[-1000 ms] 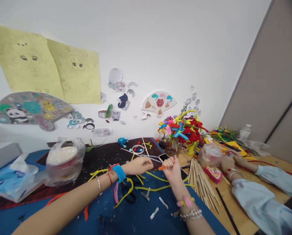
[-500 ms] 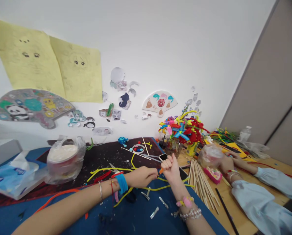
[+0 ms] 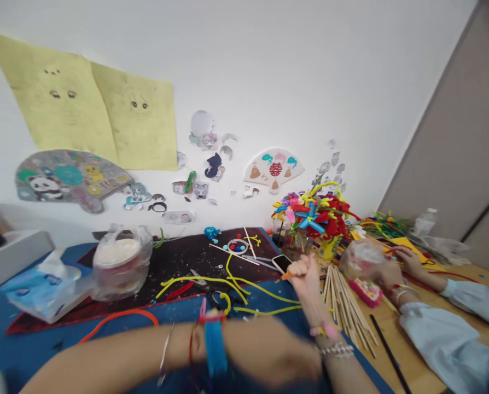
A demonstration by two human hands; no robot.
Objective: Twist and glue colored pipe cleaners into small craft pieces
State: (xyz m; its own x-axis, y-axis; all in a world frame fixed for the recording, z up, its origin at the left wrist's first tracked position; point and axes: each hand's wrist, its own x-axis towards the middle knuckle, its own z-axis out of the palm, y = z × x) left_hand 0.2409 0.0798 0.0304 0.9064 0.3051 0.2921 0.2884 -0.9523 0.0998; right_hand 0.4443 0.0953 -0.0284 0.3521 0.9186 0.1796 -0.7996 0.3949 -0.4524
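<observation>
My right hand is closed in a fist above the table, left of the bamboo sticks. A short bit of an orange pipe cleaner pokes out of its left side; the rest is hidden in the fingers. My left hand is smeared by motion, low in the view near my right wrist. Whether it holds anything does not show. Behind both hands lie several yellow pipe cleaners, and scissors rest on the dark mat. A longer orange-red pipe cleaner curves beyond my left forearm.
A bagged tub and a tissue pack stand at left. Beyond my right hand are a phone and a vase of pipe-cleaner flowers. Bamboo sticks lie at right, near another person's hands.
My left hand has left the orange pipe cleaner and swung down and right towards my right wrist. My right fist still grips the orange piece. The view has shifted slightly.
</observation>
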